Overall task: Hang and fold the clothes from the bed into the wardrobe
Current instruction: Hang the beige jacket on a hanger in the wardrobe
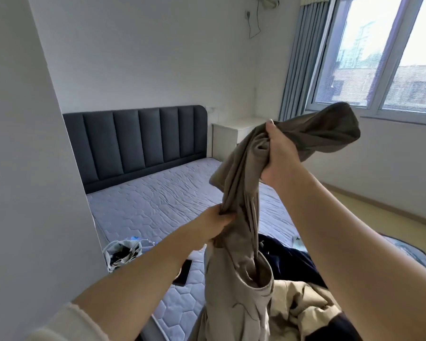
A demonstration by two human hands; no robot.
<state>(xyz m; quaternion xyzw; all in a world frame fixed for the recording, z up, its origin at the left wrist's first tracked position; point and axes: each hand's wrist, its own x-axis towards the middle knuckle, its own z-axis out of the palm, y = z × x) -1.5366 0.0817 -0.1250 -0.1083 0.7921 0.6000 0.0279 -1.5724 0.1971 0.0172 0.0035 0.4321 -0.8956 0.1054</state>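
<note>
I see the right grip (278, 153) clamped round the top of a taupe-grey soft cloth garment (241, 183), centre-right of frame, held up over the bed. The left grip (215, 225) is below it at centre, fingers curled, bunching the same garment mid-length. The garment's lower part hangs to bottom centre with an open cuff showing. A crumpled beige garment (298, 306) and a dark navy garment (288, 262) are heaped at bottom right on the pale quilted mattress (158, 200). A flat black phone (183, 273) and a white patterned bag (123, 252) lie on the mattress, lower left.

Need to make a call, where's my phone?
Head view, lower left of centre: the phone lies on the mattress, just right of the bag, partly behind the left forearm.
</note>
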